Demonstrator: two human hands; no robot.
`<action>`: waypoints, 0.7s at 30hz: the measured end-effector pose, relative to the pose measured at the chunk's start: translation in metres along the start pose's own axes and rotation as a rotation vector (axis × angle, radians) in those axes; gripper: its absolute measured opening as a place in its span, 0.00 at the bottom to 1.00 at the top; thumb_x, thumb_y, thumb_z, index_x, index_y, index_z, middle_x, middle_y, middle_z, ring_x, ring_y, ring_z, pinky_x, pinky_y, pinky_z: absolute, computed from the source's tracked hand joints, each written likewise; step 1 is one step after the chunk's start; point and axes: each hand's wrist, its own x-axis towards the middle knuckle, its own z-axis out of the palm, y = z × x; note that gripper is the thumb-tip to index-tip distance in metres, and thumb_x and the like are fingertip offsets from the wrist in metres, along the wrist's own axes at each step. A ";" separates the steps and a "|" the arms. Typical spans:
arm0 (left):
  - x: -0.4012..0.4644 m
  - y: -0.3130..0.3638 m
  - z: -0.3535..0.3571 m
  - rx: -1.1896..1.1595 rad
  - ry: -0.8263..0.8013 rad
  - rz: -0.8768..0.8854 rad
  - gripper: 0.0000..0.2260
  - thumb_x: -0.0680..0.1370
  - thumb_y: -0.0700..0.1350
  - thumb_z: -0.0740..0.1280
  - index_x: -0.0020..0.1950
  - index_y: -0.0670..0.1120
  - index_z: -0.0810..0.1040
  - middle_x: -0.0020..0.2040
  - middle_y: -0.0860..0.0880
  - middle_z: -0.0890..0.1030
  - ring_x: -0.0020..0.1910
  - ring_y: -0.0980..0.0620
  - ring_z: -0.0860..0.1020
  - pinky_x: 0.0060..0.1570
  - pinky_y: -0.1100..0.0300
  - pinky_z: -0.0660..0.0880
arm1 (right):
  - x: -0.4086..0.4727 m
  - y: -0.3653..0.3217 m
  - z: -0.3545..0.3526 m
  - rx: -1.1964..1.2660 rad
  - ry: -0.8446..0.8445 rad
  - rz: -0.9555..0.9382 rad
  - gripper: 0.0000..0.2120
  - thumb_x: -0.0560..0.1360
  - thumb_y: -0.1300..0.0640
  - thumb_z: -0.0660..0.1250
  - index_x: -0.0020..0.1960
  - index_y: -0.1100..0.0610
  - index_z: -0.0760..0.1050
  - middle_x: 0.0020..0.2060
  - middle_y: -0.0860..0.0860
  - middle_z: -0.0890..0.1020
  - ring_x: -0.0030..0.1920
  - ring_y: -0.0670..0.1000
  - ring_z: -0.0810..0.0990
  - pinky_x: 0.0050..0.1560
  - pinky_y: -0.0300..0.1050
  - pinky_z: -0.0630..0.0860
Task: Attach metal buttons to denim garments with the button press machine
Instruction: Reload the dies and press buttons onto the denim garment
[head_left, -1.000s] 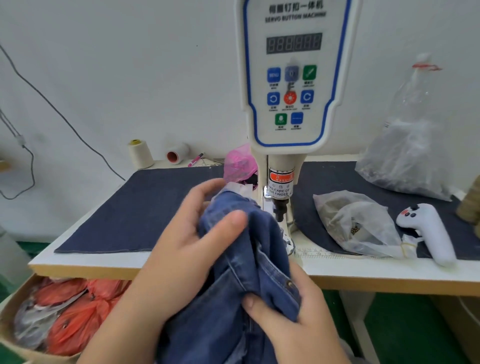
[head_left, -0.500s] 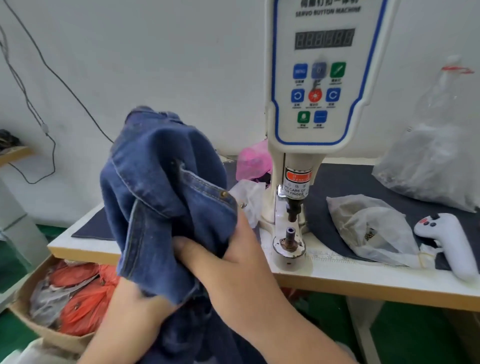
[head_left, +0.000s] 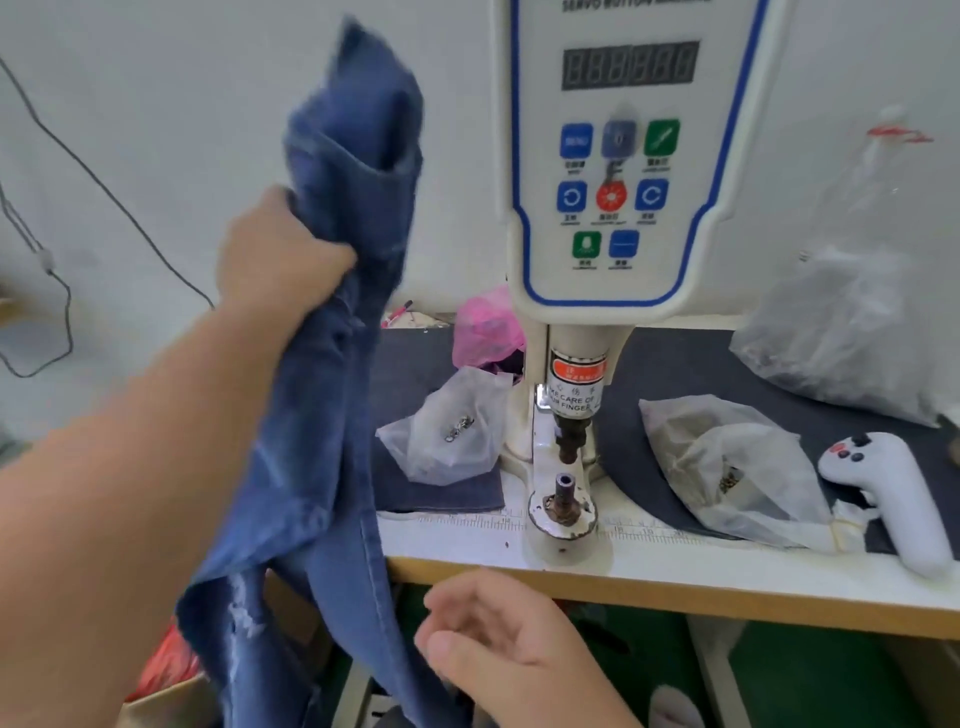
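My left hand (head_left: 283, 254) grips a blue denim garment (head_left: 322, 395) and holds it up high to the left of the white button press machine (head_left: 618, 171). The cloth hangs down past the table's front edge. Below that edge my right hand (head_left: 498, 634) is loosely curled and holds nothing, apart from the denim. The machine's lower die post (head_left: 563, 493) stands bare under the punch (head_left: 571, 441). A clear bag with metal buttons (head_left: 452, 431) lies left of the machine, and a second such bag (head_left: 727, 467) lies to its right.
Dark denim mats (head_left: 675, 374) cover the white table (head_left: 675, 571). A white handheld controller (head_left: 893, 499) lies at the right, a large clear bag (head_left: 852, 322) behind it, a pink bag (head_left: 488, 327) behind the machine. A box with orange bags (head_left: 166, 670) sits under the table at the left.
My left hand has lifted the denim higher and to the left, away from the machine. My right hand has let go of the cloth and dropped below the table edge.
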 end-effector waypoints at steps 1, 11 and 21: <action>-0.012 0.001 0.022 0.045 -0.077 0.018 0.22 0.68 0.53 0.71 0.59 0.48 0.73 0.50 0.43 0.80 0.52 0.37 0.79 0.46 0.50 0.73 | -0.002 -0.001 -0.003 0.010 0.016 0.006 0.11 0.68 0.50 0.69 0.50 0.46 0.80 0.48 0.47 0.85 0.52 0.51 0.82 0.62 0.49 0.76; -0.090 -0.032 0.124 0.233 -0.403 0.485 0.07 0.76 0.44 0.66 0.52 0.49 0.82 0.49 0.47 0.79 0.51 0.41 0.76 0.48 0.50 0.69 | -0.026 0.005 -0.104 -0.018 0.420 -0.093 0.07 0.67 0.48 0.72 0.45 0.41 0.82 0.42 0.48 0.86 0.44 0.45 0.84 0.47 0.42 0.79; -0.099 -0.025 0.136 0.567 -0.651 0.601 0.08 0.79 0.48 0.58 0.51 0.58 0.77 0.43 0.54 0.73 0.45 0.49 0.76 0.45 0.56 0.61 | 0.032 0.054 -0.175 -0.965 0.912 -0.152 0.04 0.73 0.63 0.67 0.44 0.55 0.78 0.43 0.48 0.74 0.45 0.49 0.72 0.44 0.45 0.71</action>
